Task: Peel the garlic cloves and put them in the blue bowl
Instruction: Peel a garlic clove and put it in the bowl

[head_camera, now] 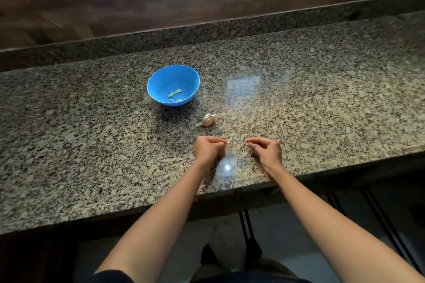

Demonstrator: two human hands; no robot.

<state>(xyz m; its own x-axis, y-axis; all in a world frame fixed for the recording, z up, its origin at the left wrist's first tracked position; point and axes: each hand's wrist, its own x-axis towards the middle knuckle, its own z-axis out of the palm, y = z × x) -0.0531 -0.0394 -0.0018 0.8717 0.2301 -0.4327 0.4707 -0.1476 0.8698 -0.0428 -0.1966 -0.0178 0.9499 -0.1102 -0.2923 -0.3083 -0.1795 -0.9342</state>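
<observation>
The blue bowl (161, 76) stands on the granite counter with a few peeled, pale green cloves (175, 93) in its bottom. A partial garlic bulb (207, 120) with papery skin lies just in front and to the right of the bowl. Nearer the counter's front edge, my left hand (208, 149) is curled into a fist, and a small pale bit of a garlic clove (228, 142) shows at its fingertips. A short gap to the right, my right hand (264, 148) pinches thumb and fingers together on what looks like a tiny scrap of garlic skin; it is mostly hidden.
The speckled granite counter (322, 99) runs left to right, with a raised granite ledge (207, 32) and a wooden wall behind it. The front edge of the counter lies just under my wrists. Below it are the floor and black metal legs (245, 225).
</observation>
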